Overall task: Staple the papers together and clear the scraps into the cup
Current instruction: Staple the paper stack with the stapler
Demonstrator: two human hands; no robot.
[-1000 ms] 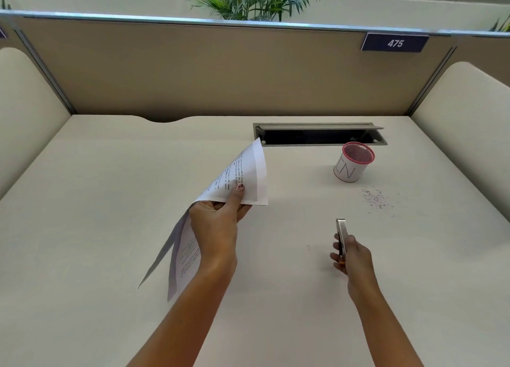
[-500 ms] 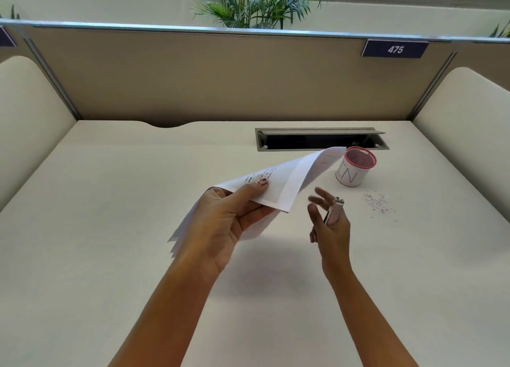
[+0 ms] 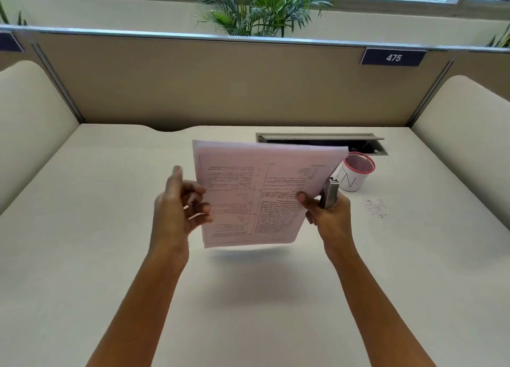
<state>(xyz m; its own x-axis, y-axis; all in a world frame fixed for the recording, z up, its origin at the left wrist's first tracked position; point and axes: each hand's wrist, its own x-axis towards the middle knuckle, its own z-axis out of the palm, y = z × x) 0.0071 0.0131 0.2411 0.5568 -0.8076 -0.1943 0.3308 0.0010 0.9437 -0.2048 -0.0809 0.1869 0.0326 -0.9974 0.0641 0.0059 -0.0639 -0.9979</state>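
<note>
Office cubicle: numbered partition, desk.

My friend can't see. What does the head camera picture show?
The right hand grips a stapler and pinches papers above a desk; the blurred left hand is at their left edge. A cup and scraps sit to the right.

Two slim forearms show, the left forearm and the right forearm. Both are bare from the lower edge of the view up to the wrists. The left hand is smeared by motion blur, and its fingernails show only as pale glints. On the right hand the thumbnail looks dark; whether it is painted cannot be told.
</note>
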